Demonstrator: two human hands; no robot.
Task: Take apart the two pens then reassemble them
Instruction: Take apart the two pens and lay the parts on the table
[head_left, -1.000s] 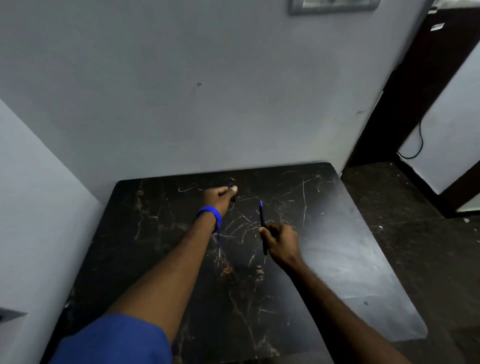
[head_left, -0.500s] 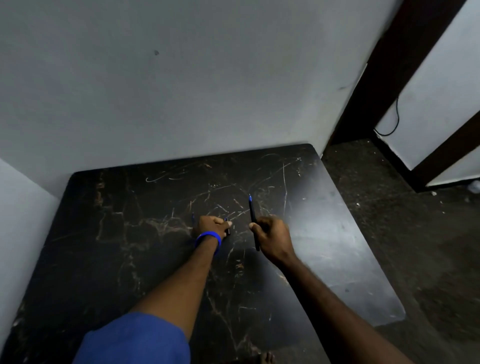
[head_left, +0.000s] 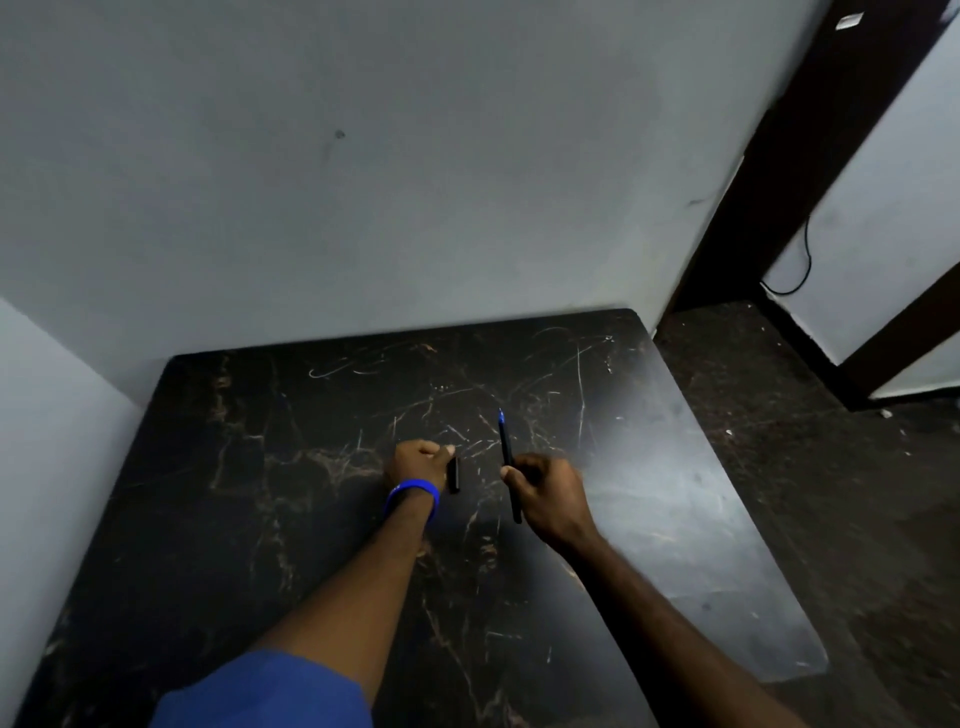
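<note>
Left hand: the left hand (head_left: 418, 462), a blue wristband (head_left: 412, 497) on its wrist, is curled closed over the dark counter (head_left: 249, 493), its grip pinched on a short black pen cap (head_left: 454, 474) that hangs at the thumb side.
Right hand: the right hand (head_left: 550, 496) sits just right of the left, apart from it, grip clamped around a pen (head_left: 507, 457).
Pen: slim and dark, its blue tip pointing to the far side, its near end poking out below the fist.
Counter: black, veined and scratched, set into a corner of pale walls.

Blue sleeve (head_left: 265, 693), blue wristband (head_left: 411, 494)
</note>
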